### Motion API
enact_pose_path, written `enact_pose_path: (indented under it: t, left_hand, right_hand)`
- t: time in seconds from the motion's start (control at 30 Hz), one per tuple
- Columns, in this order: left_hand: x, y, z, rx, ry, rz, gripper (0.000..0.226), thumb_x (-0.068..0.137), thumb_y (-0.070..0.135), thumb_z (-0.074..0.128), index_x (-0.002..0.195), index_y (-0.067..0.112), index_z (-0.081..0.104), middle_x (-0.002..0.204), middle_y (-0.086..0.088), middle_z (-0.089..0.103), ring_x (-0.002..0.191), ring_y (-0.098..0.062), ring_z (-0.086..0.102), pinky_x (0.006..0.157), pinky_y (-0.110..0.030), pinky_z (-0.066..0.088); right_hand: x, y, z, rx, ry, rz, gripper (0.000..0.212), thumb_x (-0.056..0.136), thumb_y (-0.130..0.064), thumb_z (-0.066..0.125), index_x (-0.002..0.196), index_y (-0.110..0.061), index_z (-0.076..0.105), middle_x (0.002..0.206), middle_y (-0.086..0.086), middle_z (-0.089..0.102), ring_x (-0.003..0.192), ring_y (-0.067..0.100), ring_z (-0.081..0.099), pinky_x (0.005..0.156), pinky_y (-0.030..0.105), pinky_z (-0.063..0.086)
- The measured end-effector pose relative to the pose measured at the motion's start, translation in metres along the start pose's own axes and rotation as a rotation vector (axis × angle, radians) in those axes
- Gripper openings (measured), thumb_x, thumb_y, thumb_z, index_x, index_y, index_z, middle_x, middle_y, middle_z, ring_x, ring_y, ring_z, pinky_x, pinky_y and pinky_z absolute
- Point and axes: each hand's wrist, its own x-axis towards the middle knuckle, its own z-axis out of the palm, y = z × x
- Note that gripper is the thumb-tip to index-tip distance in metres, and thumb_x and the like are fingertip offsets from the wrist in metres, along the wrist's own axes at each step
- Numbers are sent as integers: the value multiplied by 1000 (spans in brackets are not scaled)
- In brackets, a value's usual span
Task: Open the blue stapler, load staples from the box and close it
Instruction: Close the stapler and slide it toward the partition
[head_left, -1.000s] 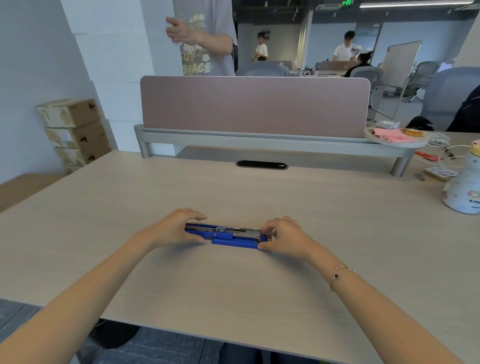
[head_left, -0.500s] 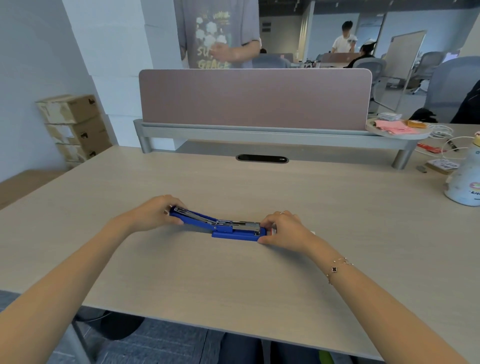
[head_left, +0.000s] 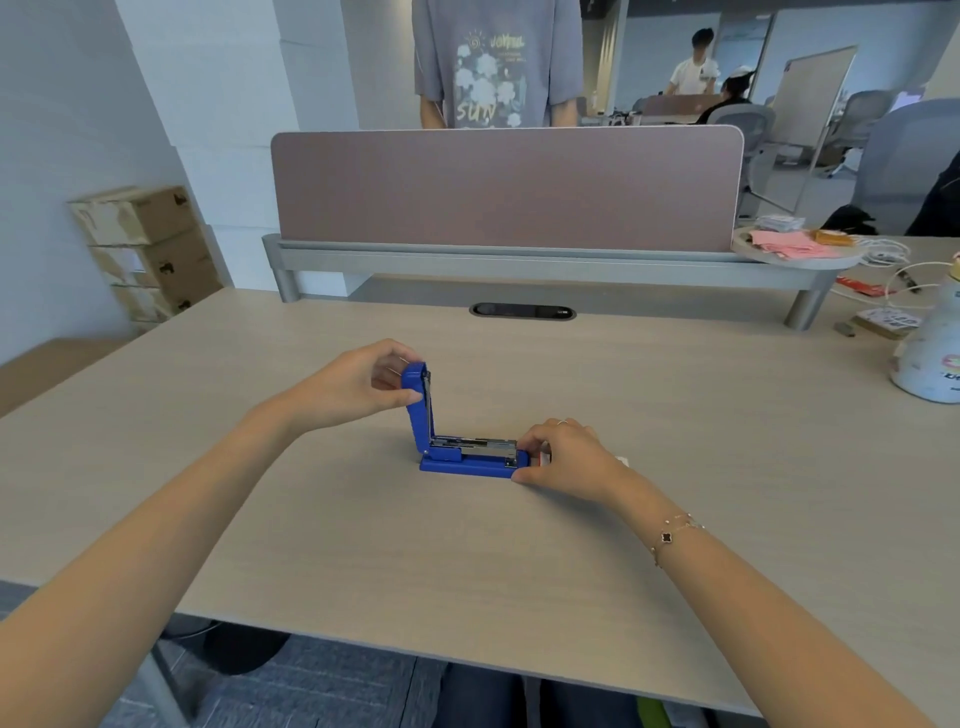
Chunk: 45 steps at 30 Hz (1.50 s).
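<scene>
The blue stapler (head_left: 457, 457) lies on the wooden desk (head_left: 467, 561) near its middle. Its blue top arm (head_left: 417, 402) stands almost upright, hinged at the left end, and the metal staple channel (head_left: 475, 444) lies bare along the base. My left hand (head_left: 358, 382) pinches the upper end of the raised arm. My right hand (head_left: 563, 457) grips the right end of the base and holds it on the desk. A small white thing, perhaps the staple box (head_left: 622, 461), peeks out behind my right hand, mostly hidden.
A mauve divider screen (head_left: 506, 187) on a grey rail closes off the desk's far side, with a person in a grey T-shirt (head_left: 496, 62) standing behind it. A white bottle (head_left: 930, 358), cables and papers sit at the far right. Cardboard boxes (head_left: 140, 249) are stacked at left.
My left hand has swung the stapler's top arm up from nearly flat to almost upright. My right hand has kept its hold on the base's right end.
</scene>
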Motion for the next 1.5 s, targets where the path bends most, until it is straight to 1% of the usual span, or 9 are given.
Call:
enact_pose_path:
  t: [0.17,0.23,0.33,0.5,0.7,1.03,1.23,1.33,1.5]
  left_hand:
    - [3,5,22,-31,-63,3,19,86,18,67,104,20,62,104,0,70,94,-9,66,85,-18,50]
    - [5,5,30,-50,-87,15,22,85,13,67,106,18,63,105,-1,70,94,-7,65,85,-15,51]
    - [8,5,41,-24,-115,26,30,83,9,69,111,17,63,106,-1,70,96,-11,65,89,-22,53]
    - [14,9,58,34,-146,59,33,80,10,72,109,24,64,99,10,70,91,-4,65,86,-22,54]
    - [16,10,68,79,-194,58,34,81,14,71,114,20,66,109,3,71,97,-11,65,89,-25,52]
    - [17,11,77,138,-233,43,35,80,18,72,115,19,66,109,3,69,96,-12,63,94,-27,50]
    - [16,2,69,188,-215,50,37,79,21,74,114,22,65,108,5,65,95,-7,61,92,-23,47]
    - [15,-4,63,169,-214,23,30,77,21,77,104,27,68,101,6,70,89,-2,62,84,-20,50]
    - [16,-4,61,185,-225,33,23,78,19,75,101,22,71,97,5,69,88,-12,64,80,-21,52]
  right_hand:
    - [-1,0,1,25,19,6,30,73,-37,71,100,-26,65,92,-9,56,92,12,44,85,30,29]
    - [-1,0,1,36,24,10,30,72,-37,72,100,-27,65,92,-9,56,91,12,45,87,32,31]
    - [0,1,1,50,27,18,30,71,-37,73,98,-27,66,90,-9,58,89,12,48,90,35,35]
    - [0,1,0,72,16,35,31,70,-37,75,98,-27,67,90,-8,58,87,12,49,93,36,37]
    - [-1,1,1,82,24,35,32,70,-36,75,100,-26,67,94,-3,62,88,14,51,93,38,40]
    - [-1,1,3,63,45,27,30,71,-36,74,97,-24,67,89,-7,57,85,11,49,89,36,37]
    - [-2,-4,-3,-38,-17,-4,37,74,-46,67,103,-25,62,98,-4,61,96,17,49,89,34,34]
    - [-3,-7,-8,94,45,-30,45,76,-51,65,114,-30,58,104,-9,65,100,15,49,95,34,34]
    - [1,-22,-13,82,143,-120,31,83,-38,63,112,-28,61,108,-8,66,103,14,45,90,29,28]
